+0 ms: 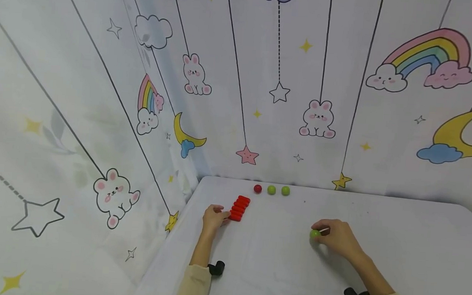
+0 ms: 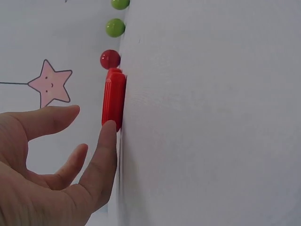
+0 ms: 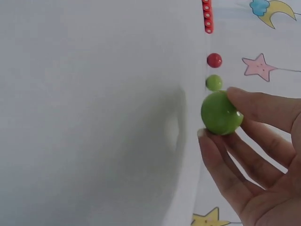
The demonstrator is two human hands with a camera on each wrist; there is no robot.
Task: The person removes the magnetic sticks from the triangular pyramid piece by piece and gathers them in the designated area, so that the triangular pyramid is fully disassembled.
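Note:
My right hand [image 1: 339, 238] pinches a green ball [image 1: 315, 234] between thumb and fingers above the right-middle of the table; the ball [image 3: 221, 113] shows large in the right wrist view. My left hand [image 1: 214, 219] has its fingers loosely spread at the left, one fingertip touching the near end of a row of red cylinders [image 1: 239, 208]. Several of these short cylinders lie side by side, with light round centres at their ends in the right wrist view. From the left wrist, only the end cylinder [image 2: 114, 99] shows well, beside that fingertip.
At the table's back edge a red ball [image 1: 257, 189] and two green balls, a left one [image 1: 272, 190] and a right one [image 1: 285, 190], stand in a line. A white cloth covers the table [image 1: 269, 259]. A printed curtain [image 1: 221, 119] hangs behind and to the left.

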